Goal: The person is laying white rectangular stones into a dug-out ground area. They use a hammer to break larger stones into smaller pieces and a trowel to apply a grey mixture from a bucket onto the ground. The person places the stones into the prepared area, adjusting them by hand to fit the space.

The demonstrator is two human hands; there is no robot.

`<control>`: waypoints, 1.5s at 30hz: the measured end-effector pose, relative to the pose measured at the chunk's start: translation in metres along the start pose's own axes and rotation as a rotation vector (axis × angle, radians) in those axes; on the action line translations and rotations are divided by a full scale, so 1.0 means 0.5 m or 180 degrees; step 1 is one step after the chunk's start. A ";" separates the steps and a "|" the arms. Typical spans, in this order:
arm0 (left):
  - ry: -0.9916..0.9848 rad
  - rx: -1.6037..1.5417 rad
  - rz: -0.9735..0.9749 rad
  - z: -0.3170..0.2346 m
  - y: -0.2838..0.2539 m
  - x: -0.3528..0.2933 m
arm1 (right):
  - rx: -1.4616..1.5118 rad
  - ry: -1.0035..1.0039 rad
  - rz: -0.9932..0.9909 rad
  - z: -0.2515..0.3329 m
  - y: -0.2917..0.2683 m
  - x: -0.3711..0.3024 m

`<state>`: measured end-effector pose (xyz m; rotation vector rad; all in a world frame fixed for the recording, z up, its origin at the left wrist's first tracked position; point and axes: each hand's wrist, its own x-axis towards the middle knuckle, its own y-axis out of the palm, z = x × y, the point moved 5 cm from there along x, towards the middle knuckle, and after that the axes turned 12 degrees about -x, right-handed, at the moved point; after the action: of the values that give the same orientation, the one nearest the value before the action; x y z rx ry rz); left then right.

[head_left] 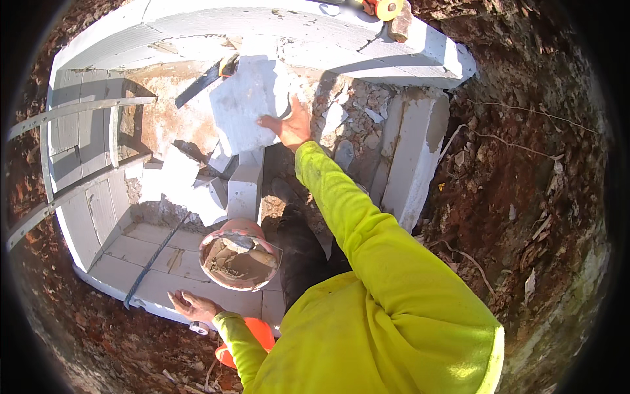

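My right hand [291,126] grips a flat white building block [244,105] by its right edge, thumb over the top face and the other fingers along the side. A narrow white block wall [245,187] stands just below the block. At the lower left, my left hand [193,306] is by the near white block wall [239,303], fingers apart and nothing visible in it. To its upper right sits a reddish bucket [209,268] holding grey-brown mortar [246,264]. A small round pale object [199,328] is close to my left wrist.
A metal ladder [79,108] leans in from the left. A hand saw [200,84] lies beyond the block, and broken white pieces [176,176] lie left of the narrow wall. A rope [154,261] crosses the near wall. A power tool with a yellow disc [388,8] rests atop the far wall.
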<state>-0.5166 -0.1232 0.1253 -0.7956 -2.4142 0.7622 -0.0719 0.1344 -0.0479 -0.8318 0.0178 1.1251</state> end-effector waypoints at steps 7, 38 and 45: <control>-0.0328 -0.1094 0.0619 -0.317 0.166 -0.070 | -0.1281 0.0166 -0.0251 -0.029 -0.440 -0.213; 0.0138 -0.1051 0.3518 -0.469 0.553 -0.499 | -0.2078 0.1118 -0.2494 -0.470 -0.861 0.016; -0.0087 -0.1362 0.5011 -0.520 0.751 -0.766 | -0.1753 0.0616 -0.2267 -0.476 -0.840 -0.043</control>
<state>0.0521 -0.0264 -0.0242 -2.8900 -1.5302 0.6557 0.3450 -0.0958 0.0352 -1.3001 -0.4142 0.3642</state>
